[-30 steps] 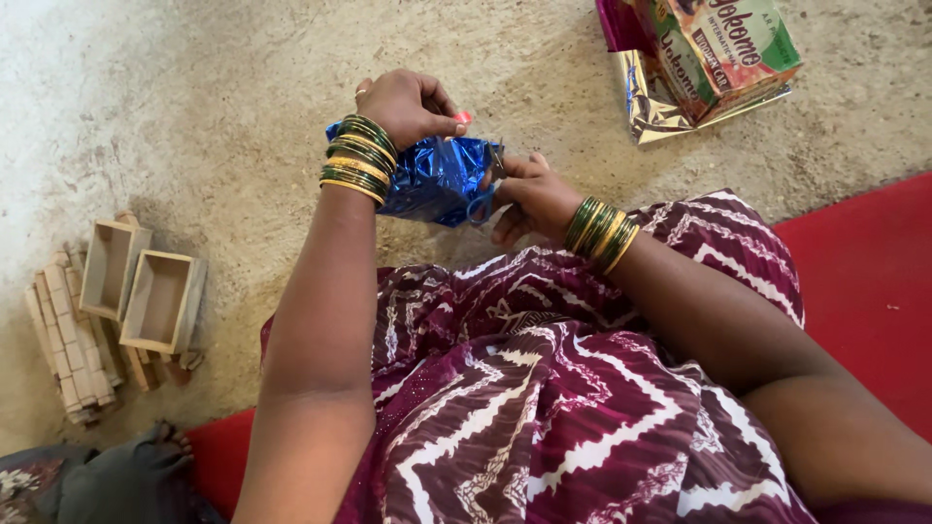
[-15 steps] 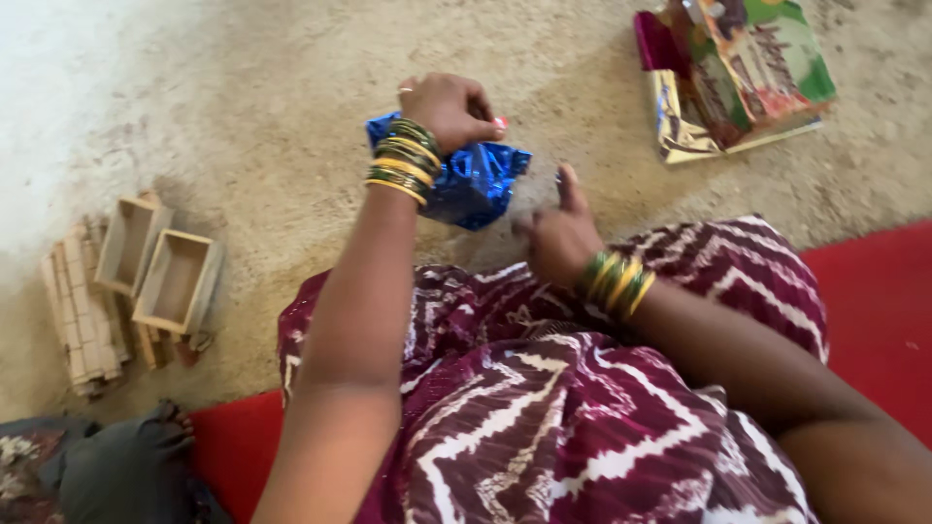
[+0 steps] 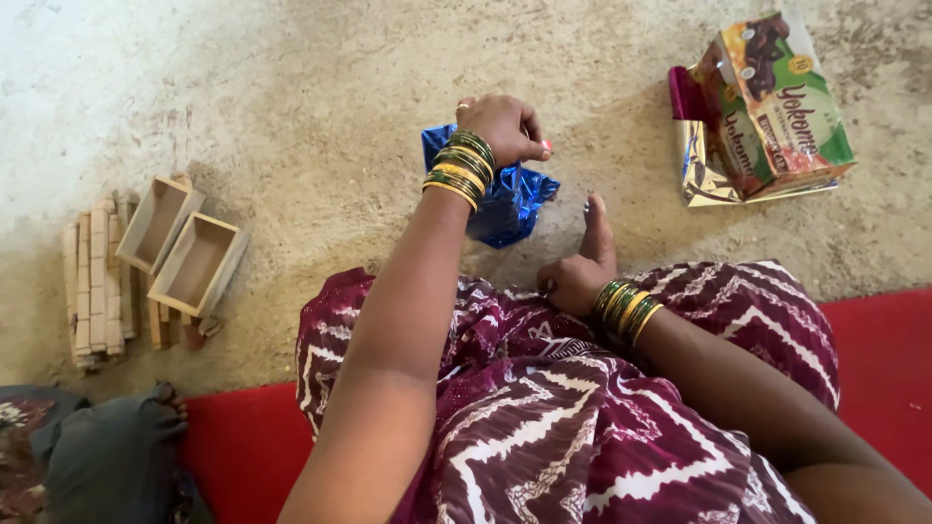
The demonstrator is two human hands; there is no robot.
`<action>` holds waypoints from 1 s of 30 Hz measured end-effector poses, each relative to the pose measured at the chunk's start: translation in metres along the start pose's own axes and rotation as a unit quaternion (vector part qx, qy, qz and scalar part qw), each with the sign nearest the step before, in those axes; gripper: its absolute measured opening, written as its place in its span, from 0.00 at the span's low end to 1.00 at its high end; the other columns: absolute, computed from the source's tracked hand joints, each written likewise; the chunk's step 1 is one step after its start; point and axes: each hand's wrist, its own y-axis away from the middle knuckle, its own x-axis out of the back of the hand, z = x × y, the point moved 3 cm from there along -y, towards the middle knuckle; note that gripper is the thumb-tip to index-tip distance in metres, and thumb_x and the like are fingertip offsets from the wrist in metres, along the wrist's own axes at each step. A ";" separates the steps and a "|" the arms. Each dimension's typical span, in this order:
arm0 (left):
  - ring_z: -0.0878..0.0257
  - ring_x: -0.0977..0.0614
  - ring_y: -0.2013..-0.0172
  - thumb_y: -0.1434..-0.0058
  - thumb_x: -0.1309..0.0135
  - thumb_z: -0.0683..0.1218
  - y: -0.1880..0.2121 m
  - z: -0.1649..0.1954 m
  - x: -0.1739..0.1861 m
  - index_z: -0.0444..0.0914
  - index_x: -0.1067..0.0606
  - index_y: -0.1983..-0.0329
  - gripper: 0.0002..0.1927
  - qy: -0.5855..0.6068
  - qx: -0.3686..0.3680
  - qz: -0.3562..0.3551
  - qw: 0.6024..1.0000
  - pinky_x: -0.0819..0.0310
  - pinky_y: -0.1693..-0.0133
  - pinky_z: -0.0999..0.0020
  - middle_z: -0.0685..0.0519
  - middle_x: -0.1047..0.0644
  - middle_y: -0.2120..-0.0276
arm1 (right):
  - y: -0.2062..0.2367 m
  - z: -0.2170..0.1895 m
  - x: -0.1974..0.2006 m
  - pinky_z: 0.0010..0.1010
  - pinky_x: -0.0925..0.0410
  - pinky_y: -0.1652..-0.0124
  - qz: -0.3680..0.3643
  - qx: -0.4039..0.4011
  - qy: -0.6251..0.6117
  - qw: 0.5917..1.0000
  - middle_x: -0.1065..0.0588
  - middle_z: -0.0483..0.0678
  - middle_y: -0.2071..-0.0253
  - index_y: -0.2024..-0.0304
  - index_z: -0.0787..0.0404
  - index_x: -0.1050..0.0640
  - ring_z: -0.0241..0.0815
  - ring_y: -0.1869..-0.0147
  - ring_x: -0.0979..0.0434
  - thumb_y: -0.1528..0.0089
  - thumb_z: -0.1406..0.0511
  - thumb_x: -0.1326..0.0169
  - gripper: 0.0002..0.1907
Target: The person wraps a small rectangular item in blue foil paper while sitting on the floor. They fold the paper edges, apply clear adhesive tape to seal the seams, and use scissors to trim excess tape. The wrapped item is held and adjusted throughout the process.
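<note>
- While the head view looks straight down, the left hand (image 3: 505,126) is closed in a pinch on the top of a blue foil wrapper (image 3: 505,204), which sits on the rough, sandy concrete floor (image 3: 340,87) just ahead of the person's knees.
- The wrapper is shiny and metallic, crumpled into sharp creases that catch the light; part of it is hidden under the left wrist and its green and gold bangles (image 3: 461,165).
- The right hand (image 3: 580,267) holds nothing: it rests at the edge of the lap with the fingers curled under and one finger stretched out toward the floor, near the wrapper but apart from it.
- A maroon cloth with white zigzag print (image 3: 544,427) covers the lap, over a red mat (image 3: 243,446).
- At far right lies a green and brown cardboard packet (image 3: 777,97) on a flattened gold and magenta foil sheet (image 3: 694,165).
- At left, two small open wooden boxes (image 3: 180,247) lie tilted on a row of pale wooden strips (image 3: 92,281).
</note>
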 end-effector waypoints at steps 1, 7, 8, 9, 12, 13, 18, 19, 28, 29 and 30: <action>0.65 0.16 0.63 0.58 0.31 0.60 0.000 0.000 0.000 0.53 0.17 0.74 0.11 0.001 0.003 -0.006 1.000 0.40 0.44 0.49 0.63 0.17 0.73 | 0.000 0.001 0.001 0.46 0.41 0.37 0.019 -0.001 0.041 0.999 0.17 0.48 0.66 0.65 0.49 0.15 0.46 0.49 0.18 0.47 0.66 0.44 0.10; 0.65 0.16 0.64 0.56 0.32 0.61 0.002 0.002 0.000 0.53 0.16 0.74 0.11 0.011 0.007 -0.018 1.000 0.41 0.43 0.49 0.62 0.16 0.73 | -0.010 0.025 0.005 0.56 0.67 0.29 0.276 0.087 0.129 0.949 0.27 0.64 0.44 0.70 0.37 0.14 0.83 0.28 0.46 0.55 0.54 0.36 0.09; 0.65 0.16 0.64 0.56 0.32 0.60 0.002 0.001 0.001 0.53 0.16 0.74 0.11 0.015 0.007 -0.016 1.000 0.41 0.43 0.50 0.62 0.16 0.73 | -0.015 0.032 0.006 0.53 0.65 0.31 0.273 0.087 0.075 0.955 0.36 0.75 0.39 0.65 0.40 0.13 0.84 0.29 0.49 0.53 0.55 0.36 0.13; 0.65 0.16 0.64 0.57 0.32 0.60 0.003 0.002 0.000 0.53 0.16 0.74 0.11 0.019 0.008 -0.014 1.000 0.41 0.43 0.50 0.62 0.16 0.73 | -0.016 0.036 0.011 0.50 0.63 0.33 0.270 0.087 0.020 0.959 0.44 0.85 0.34 0.60 0.42 0.12 0.84 0.29 0.52 0.51 0.56 0.35 0.16; 0.66 0.16 0.65 0.56 0.33 0.61 0.002 0.001 0.001 0.53 0.17 0.73 0.12 0.021 0.012 -0.019 1.000 0.39 0.45 0.51 0.63 0.16 0.74 | -0.022 0.046 0.016 0.68 0.84 0.26 0.015 0.162 0.000 0.987 0.17 0.41 0.47 0.65 0.42 0.14 0.48 0.26 0.28 0.39 0.57 0.39 0.04; 0.65 0.16 0.65 0.56 0.32 0.61 0.002 0.001 0.001 0.53 0.16 0.73 0.12 0.019 0.010 -0.020 1.000 0.39 0.45 0.50 0.63 0.16 0.73 | -0.018 0.047 0.022 0.64 0.74 0.27 -0.041 0.111 -0.310 0.943 0.20 0.50 0.44 0.56 0.51 0.17 0.54 0.28 0.28 0.41 0.61 0.42 0.11; 0.65 0.16 0.67 0.54 0.31 0.60 0.003 -0.001 0.002 0.52 0.16 0.72 0.12 0.006 0.009 -0.031 0.999 0.40 0.44 0.51 0.63 0.16 0.74 | -0.001 0.023 0.053 0.53 0.45 0.31 -0.089 -0.026 -0.749 0.656 0.22 0.51 0.40 0.36 0.68 0.32 0.54 0.35 0.23 0.52 0.79 0.52 0.38; 0.66 0.16 0.67 0.54 0.31 0.60 0.004 -0.001 0.003 0.51 0.16 0.72 0.12 0.009 0.006 -0.033 0.999 0.39 0.45 0.53 0.62 0.16 0.74 | 0.001 0.017 0.058 0.45 0.52 0.30 -0.083 -0.018 -0.683 0.726 0.21 0.53 0.42 0.35 0.68 0.32 0.53 0.36 0.22 0.48 0.79 0.51 0.36; 0.69 0.16 0.68 0.54 0.32 0.62 0.003 -0.004 0.007 0.50 0.17 0.70 0.15 0.039 0.017 -0.053 0.998 0.31 0.48 0.64 0.63 0.16 0.73 | -0.002 0.001 0.055 0.44 0.36 0.36 -0.069 -0.006 -0.591 0.804 0.18 0.48 0.57 0.43 0.65 0.24 0.38 0.54 0.16 0.44 0.78 0.38 0.26; 0.69 0.16 0.68 0.54 0.32 0.62 0.004 -0.004 0.007 0.50 0.17 0.70 0.15 0.039 0.020 -0.055 0.998 0.30 0.49 0.64 0.63 0.17 0.73 | -0.002 0.002 0.055 0.42 0.40 0.33 -0.049 0.006 -0.564 0.824 0.18 0.46 0.59 0.43 0.63 0.23 0.35 0.56 0.17 0.44 0.77 0.37 0.26; 0.69 0.16 0.68 0.54 0.32 0.62 0.003 -0.004 0.007 0.50 0.17 0.70 0.16 0.039 0.021 -0.057 0.997 0.29 0.50 0.65 0.63 0.17 0.72 | -0.002 0.003 0.056 0.41 0.44 0.29 -0.029 0.019 -0.535 0.844 0.19 0.44 0.61 0.43 0.61 0.22 0.33 0.58 0.17 0.44 0.77 0.36 0.26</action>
